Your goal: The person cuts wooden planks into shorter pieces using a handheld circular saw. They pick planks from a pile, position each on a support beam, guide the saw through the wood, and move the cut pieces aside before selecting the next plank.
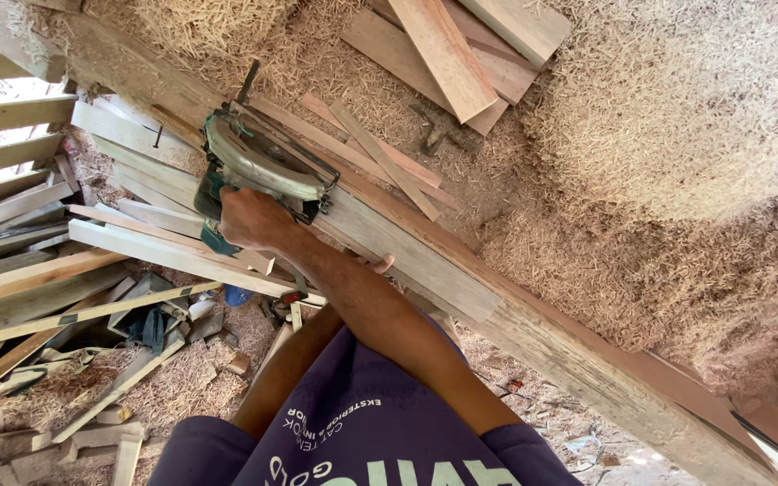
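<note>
The circular saw [258,166] is gripped by the right hand [249,219] at centre-left, steadied flat on the long plank [425,261]; the left hand [380,264] is mostly hidden, its state unclear.

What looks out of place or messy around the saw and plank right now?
Mostly clutter: wood shavings are heaped across the bench beside the plank, and offcut slats lie criss-crossed near the circular saw. The right hand grips the saw; the left hand is mostly hidden behind the right arm.

My saw [258,166] sits on the board [407,247] along the bench [587,360]; offcuts [92,270] lie left, shavings [677,117] behind.
</note>
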